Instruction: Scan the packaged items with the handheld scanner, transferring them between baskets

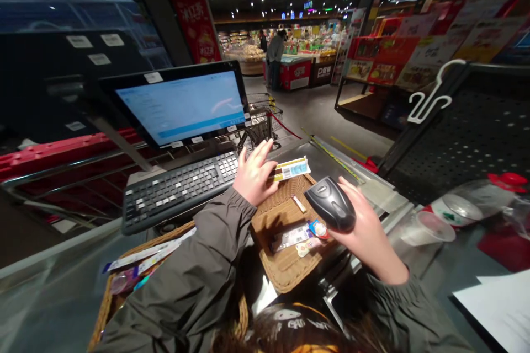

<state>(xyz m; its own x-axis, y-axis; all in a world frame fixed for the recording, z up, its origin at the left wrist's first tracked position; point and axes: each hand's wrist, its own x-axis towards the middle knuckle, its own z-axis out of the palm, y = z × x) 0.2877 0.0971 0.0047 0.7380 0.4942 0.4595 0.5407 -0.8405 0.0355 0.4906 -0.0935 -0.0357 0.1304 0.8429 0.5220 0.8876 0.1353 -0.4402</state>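
A black barcode scanner (330,203) is held in my right hand (364,226), its head angled over the wicker basket (275,276). My left hand (254,175) is beside the keyboard's right end, fingers stretched forward. A flat white and yellow package (291,169) with a barcode sticks out from under its thumb, above the basket's far end; the grip is partly hidden. Inside the basket lie a small clear packet (292,236), a blue and red cartoon-shaped item (318,228) and a small slim item (298,204).
A monitor (186,102) stands behind the keyboard (182,186). Another basket (101,314) with packaged items is at lower left, partly behind my left sleeve. To the right are a plastic cup (428,228), a red-capped bottle (476,198) and paper sheets (497,306). A person (274,58) stands far off.
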